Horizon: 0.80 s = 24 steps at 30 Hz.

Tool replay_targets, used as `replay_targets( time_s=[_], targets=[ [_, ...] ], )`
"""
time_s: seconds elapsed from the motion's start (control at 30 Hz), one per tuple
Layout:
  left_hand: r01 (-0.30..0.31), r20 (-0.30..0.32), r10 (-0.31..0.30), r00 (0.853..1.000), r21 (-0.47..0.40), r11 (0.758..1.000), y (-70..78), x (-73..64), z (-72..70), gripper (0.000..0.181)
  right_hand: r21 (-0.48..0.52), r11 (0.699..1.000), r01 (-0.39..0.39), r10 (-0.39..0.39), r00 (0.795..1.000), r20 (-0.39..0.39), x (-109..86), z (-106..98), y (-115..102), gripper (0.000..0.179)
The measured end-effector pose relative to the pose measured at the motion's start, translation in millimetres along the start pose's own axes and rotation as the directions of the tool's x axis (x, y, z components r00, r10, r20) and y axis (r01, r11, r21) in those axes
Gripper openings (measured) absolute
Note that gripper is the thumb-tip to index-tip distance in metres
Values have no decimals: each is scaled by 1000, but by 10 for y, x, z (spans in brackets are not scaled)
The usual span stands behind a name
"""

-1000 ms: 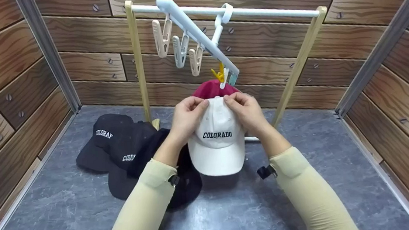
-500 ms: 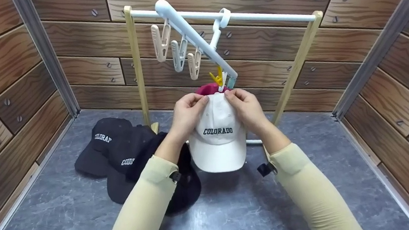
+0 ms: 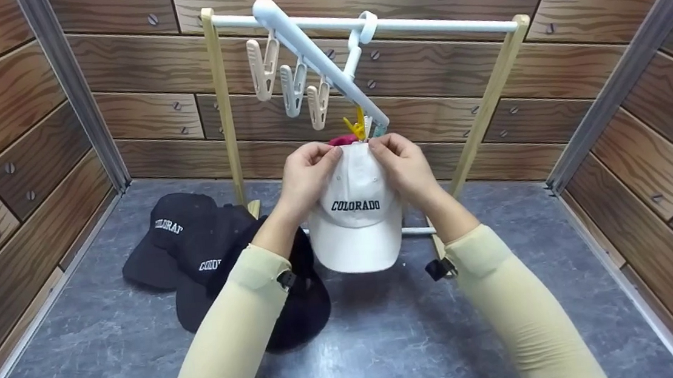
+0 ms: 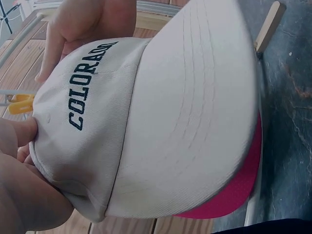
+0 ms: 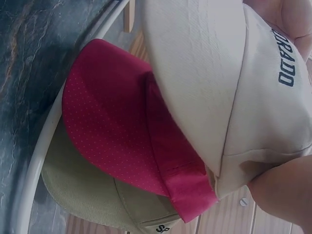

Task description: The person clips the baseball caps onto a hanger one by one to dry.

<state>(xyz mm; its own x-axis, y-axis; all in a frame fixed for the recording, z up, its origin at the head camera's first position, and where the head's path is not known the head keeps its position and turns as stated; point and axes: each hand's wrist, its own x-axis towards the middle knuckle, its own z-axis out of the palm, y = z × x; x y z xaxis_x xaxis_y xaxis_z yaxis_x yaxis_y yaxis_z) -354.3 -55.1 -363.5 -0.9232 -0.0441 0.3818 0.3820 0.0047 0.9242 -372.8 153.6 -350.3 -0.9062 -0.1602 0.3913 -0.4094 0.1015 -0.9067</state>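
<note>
A white baseball cap (image 3: 358, 245) lettered COLORADO is held up by its crown, brim pointing down. My left hand (image 3: 306, 176) pinches the top of the crown on one side, thumb in front. On the other side my right hand (image 3: 405, 168) pinches it likewise. Directly behind hangs a red baseball cap (image 5: 112, 112), mostly hidden in the head view. Further back, the right wrist view shows an olive-green cap (image 5: 92, 190). A yellow clip (image 3: 358, 127) and a pale clothespin stand just above the white crown, below the low end of a light-blue clip hanger (image 3: 319, 56).
Three clothespins (image 3: 264, 70) hang from the hanger's higher left part. The hanger hooks on the white rail (image 3: 432, 24) of a wooden-legged rack. Black caps (image 3: 185, 232) lie overlapping on the grey floor at left, partly behind my left forearm. Wood-patterned walls surround the space.
Both hands have raised the white cap a little toward the yellow clip, and it now covers more of the red cap. The grip stays the same. The view has shifted slightly.
</note>
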Motion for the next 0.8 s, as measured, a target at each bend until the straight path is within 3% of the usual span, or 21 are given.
replay_targets(
  time_s=[0.57,0.8],
  targets=[
    [-14,14,15,1000,-31,999,-5,19,1,14,-209,977,42,-41,999,7,108,8,-193,34],
    [-8,8,8,1000,-53,999,-26,20,-13,13,-373,926,63,-73,997,-13,140,108,-314,48]
  ],
)
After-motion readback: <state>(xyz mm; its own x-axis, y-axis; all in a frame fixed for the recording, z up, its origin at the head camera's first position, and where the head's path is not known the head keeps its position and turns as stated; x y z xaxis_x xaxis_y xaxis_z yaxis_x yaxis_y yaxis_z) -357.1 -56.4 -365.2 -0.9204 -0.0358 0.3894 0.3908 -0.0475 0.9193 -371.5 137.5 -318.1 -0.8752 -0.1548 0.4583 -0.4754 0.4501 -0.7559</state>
